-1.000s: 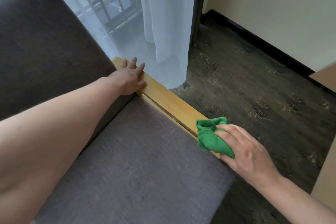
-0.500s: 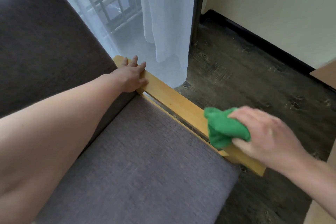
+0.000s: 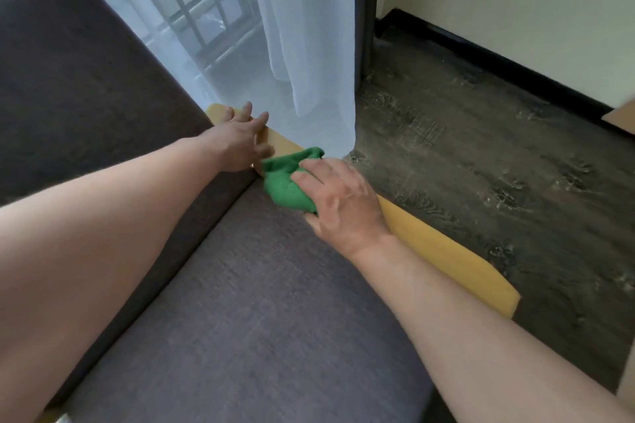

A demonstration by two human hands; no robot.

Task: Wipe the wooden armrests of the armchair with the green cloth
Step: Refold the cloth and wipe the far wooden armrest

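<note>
A light wooden armrest (image 3: 443,251) runs along the right side of the grey armchair, from the backrest to the front right. My right hand (image 3: 340,203) presses a bunched green cloth (image 3: 285,182) onto the armrest's middle-rear part, fingers closed over the cloth. My left hand (image 3: 237,141) lies flat on the rear end of the armrest, fingers spread, just behind the cloth and almost touching it. The stretch of armrest under both hands is hidden.
The grey seat cushion (image 3: 261,319) fills the lower middle and the dark backrest (image 3: 68,86) the left. A sheer white curtain (image 3: 305,45) hangs right behind the armrest. Dark wood floor (image 3: 498,165) lies to the right, with a black skirting board along the cream wall.
My right hand has slid the green cloth back along the armrest, from near its front end toward my left hand. The left hand has stayed on the rear end.
</note>
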